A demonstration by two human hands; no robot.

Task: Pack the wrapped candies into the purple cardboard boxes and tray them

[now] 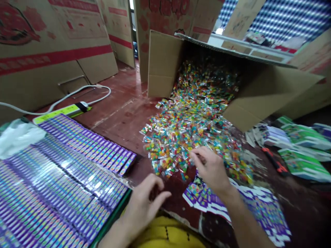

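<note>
A large pile of small clear packets of colourful candy (178,134) spreads over the dark red table in front of me. My right hand (208,167) reaches over the near side of the pile, thumb and fingertips pinched together at the packets; what lies between them is too small to make out. My left hand (144,203) hovers near the table's front edge, fingers curled and thumb apart, with nothing visible between them. Under my right forearm lie flat purple printed cartons (266,206), overlapping. To the left, rows of narrow purple boxes (77,179) stand packed tightly together.
A cardboard box (165,65) lies on its side behind the candy, its opening toward me. A power strip (64,112) with a white cable, a white plastic bag (20,137), green printed cartons (305,165) and a red-and-black tool (275,161) lie around. Large cartons (59,38) stand behind.
</note>
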